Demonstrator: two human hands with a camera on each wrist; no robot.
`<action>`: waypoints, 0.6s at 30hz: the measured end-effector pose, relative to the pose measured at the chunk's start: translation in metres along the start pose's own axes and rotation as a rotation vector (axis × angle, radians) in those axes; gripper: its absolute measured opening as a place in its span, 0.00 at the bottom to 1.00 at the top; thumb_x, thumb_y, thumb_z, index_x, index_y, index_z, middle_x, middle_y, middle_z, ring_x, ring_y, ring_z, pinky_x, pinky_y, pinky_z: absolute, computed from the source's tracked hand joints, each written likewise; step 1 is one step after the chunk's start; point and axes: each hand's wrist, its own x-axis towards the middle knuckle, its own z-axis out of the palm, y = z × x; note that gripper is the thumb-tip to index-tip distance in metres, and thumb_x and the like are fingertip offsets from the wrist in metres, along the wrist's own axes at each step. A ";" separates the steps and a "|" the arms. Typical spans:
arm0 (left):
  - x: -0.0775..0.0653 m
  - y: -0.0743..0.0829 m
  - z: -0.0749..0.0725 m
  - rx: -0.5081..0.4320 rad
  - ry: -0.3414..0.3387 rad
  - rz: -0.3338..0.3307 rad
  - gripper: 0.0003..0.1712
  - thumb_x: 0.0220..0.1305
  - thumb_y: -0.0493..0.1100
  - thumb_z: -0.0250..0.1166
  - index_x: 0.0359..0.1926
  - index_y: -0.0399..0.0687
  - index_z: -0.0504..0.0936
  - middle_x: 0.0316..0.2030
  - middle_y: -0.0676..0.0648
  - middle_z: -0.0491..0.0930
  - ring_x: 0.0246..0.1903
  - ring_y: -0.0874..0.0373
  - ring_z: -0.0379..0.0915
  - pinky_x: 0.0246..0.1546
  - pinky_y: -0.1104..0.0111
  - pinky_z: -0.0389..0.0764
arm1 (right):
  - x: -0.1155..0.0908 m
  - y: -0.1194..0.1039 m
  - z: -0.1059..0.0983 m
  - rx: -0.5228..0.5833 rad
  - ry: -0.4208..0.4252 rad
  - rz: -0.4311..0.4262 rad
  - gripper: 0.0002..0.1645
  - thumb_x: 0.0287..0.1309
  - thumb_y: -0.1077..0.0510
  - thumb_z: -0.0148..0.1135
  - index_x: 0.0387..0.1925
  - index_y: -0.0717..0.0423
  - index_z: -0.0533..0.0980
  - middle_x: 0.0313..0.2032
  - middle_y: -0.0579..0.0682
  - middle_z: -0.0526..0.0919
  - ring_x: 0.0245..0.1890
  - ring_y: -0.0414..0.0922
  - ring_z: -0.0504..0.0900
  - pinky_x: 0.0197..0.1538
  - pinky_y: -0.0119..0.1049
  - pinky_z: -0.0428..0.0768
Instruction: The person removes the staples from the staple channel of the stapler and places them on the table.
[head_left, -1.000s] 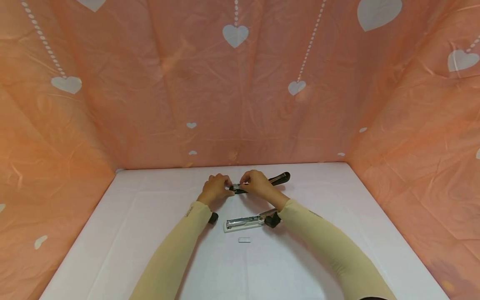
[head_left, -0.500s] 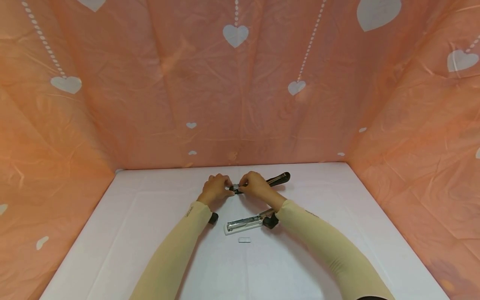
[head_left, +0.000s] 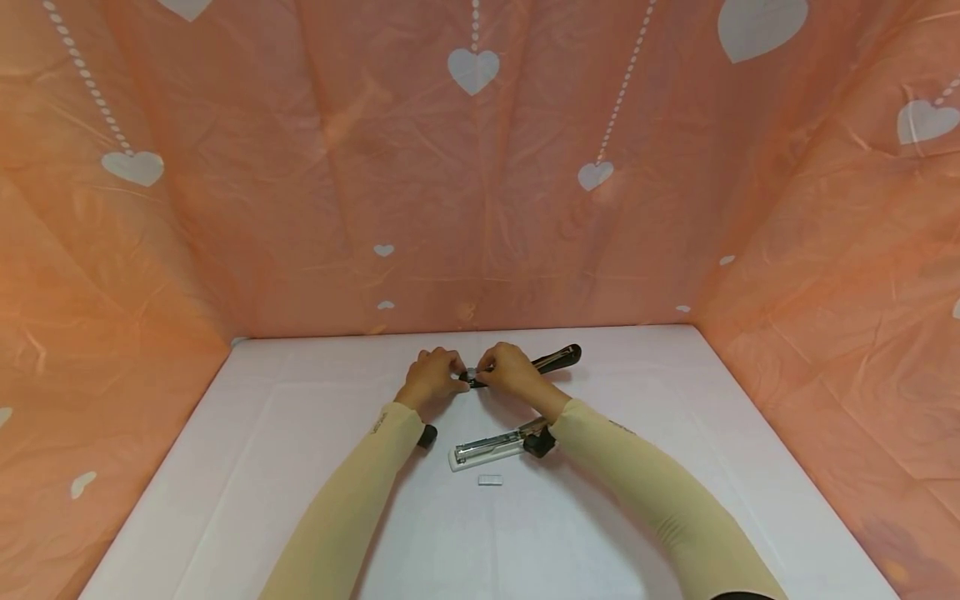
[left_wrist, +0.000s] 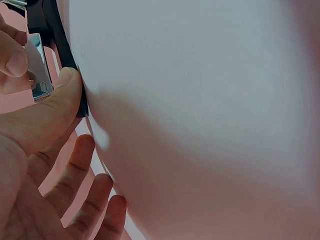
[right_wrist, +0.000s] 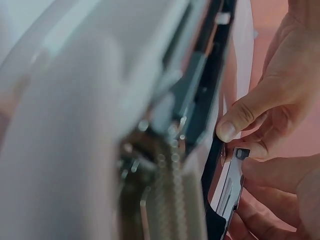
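A black stapler [head_left: 557, 358], opened out, lies near the back of the table. My left hand [head_left: 429, 379] holds the end of its base, the thumb [left_wrist: 69, 82] pressing on the black strip in the left wrist view. My right hand [head_left: 516, 372] is at the stapler's metal magazine [left_wrist: 41, 70], its fingertips pinching at the side. Whether a staple strip sits between those fingertips is hidden. In the right wrist view, both hands meet around the magazine's tip [right_wrist: 241, 153].
Nearer the front lies a second, white stapler [head_left: 486, 452], opened, its rear partly behind the right wrist's black camera [head_left: 538, 443]. A short strip of staples [head_left: 491, 480] lies just in front of it. An orange curtain with hearts [head_left: 480, 208] encloses the white table [head_left: 300, 467].
My right hand has shifted slightly left along the black stapler, its forearm with it. The white stapler's front end has swung slightly toward the front. My left hand keeps its place.
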 end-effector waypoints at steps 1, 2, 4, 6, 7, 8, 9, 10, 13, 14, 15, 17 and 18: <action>0.000 0.000 0.000 0.001 0.000 0.000 0.13 0.65 0.46 0.80 0.47 0.48 0.90 0.51 0.43 0.82 0.55 0.41 0.72 0.60 0.48 0.73 | 0.000 0.000 0.000 0.006 0.000 0.004 0.03 0.64 0.63 0.75 0.38 0.59 0.90 0.40 0.53 0.90 0.46 0.50 0.85 0.53 0.43 0.82; 0.000 0.000 0.000 0.002 -0.001 -0.001 0.13 0.65 0.46 0.79 0.46 0.48 0.90 0.50 0.43 0.82 0.55 0.41 0.72 0.60 0.48 0.73 | 0.000 0.000 0.000 0.009 0.004 0.004 0.03 0.64 0.63 0.75 0.38 0.59 0.90 0.40 0.53 0.90 0.46 0.50 0.85 0.52 0.43 0.82; 0.000 0.000 0.001 0.004 -0.001 -0.002 0.12 0.65 0.46 0.79 0.46 0.48 0.90 0.50 0.43 0.82 0.55 0.41 0.72 0.59 0.48 0.73 | 0.000 -0.001 -0.001 0.016 0.010 0.008 0.03 0.64 0.63 0.75 0.37 0.59 0.90 0.39 0.52 0.89 0.44 0.48 0.85 0.51 0.42 0.82; 0.000 0.000 0.001 0.006 -0.001 -0.003 0.13 0.65 0.46 0.79 0.46 0.48 0.90 0.50 0.44 0.82 0.55 0.42 0.72 0.59 0.48 0.73 | 0.000 -0.001 -0.001 0.021 0.014 0.011 0.03 0.64 0.62 0.75 0.36 0.59 0.90 0.38 0.51 0.89 0.42 0.47 0.84 0.48 0.41 0.81; 0.000 0.001 0.001 0.009 0.000 -0.002 0.13 0.65 0.46 0.79 0.47 0.48 0.90 0.50 0.44 0.82 0.55 0.42 0.72 0.59 0.48 0.74 | 0.000 -0.001 -0.001 0.023 0.016 0.013 0.03 0.64 0.62 0.75 0.36 0.58 0.89 0.37 0.51 0.89 0.40 0.46 0.84 0.47 0.40 0.81; 0.000 0.001 0.001 0.011 0.003 -0.001 0.13 0.65 0.46 0.79 0.47 0.48 0.90 0.49 0.44 0.82 0.54 0.42 0.73 0.59 0.48 0.74 | 0.000 -0.001 -0.001 0.023 0.017 0.014 0.03 0.63 0.62 0.75 0.36 0.58 0.89 0.36 0.50 0.89 0.39 0.45 0.83 0.46 0.39 0.81; 0.001 0.000 0.001 0.011 0.004 -0.001 0.13 0.65 0.46 0.79 0.47 0.48 0.90 0.49 0.44 0.82 0.54 0.42 0.73 0.59 0.48 0.74 | 0.000 -0.001 -0.001 0.023 0.018 0.016 0.03 0.63 0.61 0.75 0.35 0.58 0.89 0.36 0.50 0.89 0.38 0.45 0.83 0.45 0.39 0.81; 0.001 0.001 0.001 0.011 0.004 -0.001 0.13 0.65 0.46 0.80 0.47 0.48 0.90 0.49 0.44 0.82 0.54 0.42 0.73 0.58 0.48 0.74 | 0.000 -0.001 -0.001 0.024 0.018 0.020 0.03 0.63 0.61 0.75 0.35 0.58 0.89 0.35 0.49 0.89 0.36 0.44 0.83 0.44 0.38 0.80; 0.001 0.001 0.001 0.008 0.005 0.001 0.13 0.65 0.46 0.80 0.46 0.47 0.90 0.49 0.44 0.82 0.53 0.42 0.73 0.58 0.48 0.74 | 0.000 -0.002 -0.001 0.026 0.018 0.032 0.03 0.63 0.60 0.76 0.34 0.56 0.88 0.34 0.48 0.89 0.34 0.43 0.82 0.41 0.37 0.80; 0.001 0.001 0.001 0.006 0.005 0.001 0.13 0.64 0.46 0.80 0.46 0.47 0.90 0.49 0.44 0.82 0.53 0.42 0.73 0.58 0.48 0.74 | 0.000 -0.002 -0.001 0.028 0.018 0.037 0.03 0.63 0.60 0.76 0.34 0.55 0.88 0.34 0.48 0.89 0.34 0.43 0.82 0.41 0.37 0.79; 0.000 0.001 0.001 0.006 0.004 0.001 0.13 0.64 0.46 0.80 0.46 0.47 0.90 0.49 0.44 0.82 0.53 0.42 0.73 0.58 0.48 0.74 | 0.000 -0.002 -0.002 0.027 0.018 0.042 0.03 0.63 0.60 0.77 0.34 0.54 0.87 0.34 0.47 0.89 0.34 0.43 0.82 0.40 0.38 0.79; 0.000 0.001 0.001 0.004 0.003 0.001 0.13 0.65 0.46 0.80 0.46 0.48 0.90 0.49 0.43 0.82 0.53 0.42 0.72 0.58 0.48 0.74 | 0.000 -0.003 -0.002 0.023 0.018 0.051 0.03 0.63 0.59 0.77 0.35 0.52 0.87 0.35 0.47 0.89 0.34 0.43 0.82 0.40 0.38 0.79; 0.000 0.001 0.001 0.005 0.002 0.000 0.13 0.65 0.46 0.80 0.46 0.48 0.90 0.49 0.43 0.81 0.54 0.42 0.72 0.58 0.48 0.74 | 0.000 -0.003 -0.002 0.022 0.018 0.056 0.03 0.63 0.59 0.77 0.35 0.52 0.87 0.36 0.47 0.89 0.35 0.43 0.82 0.40 0.38 0.79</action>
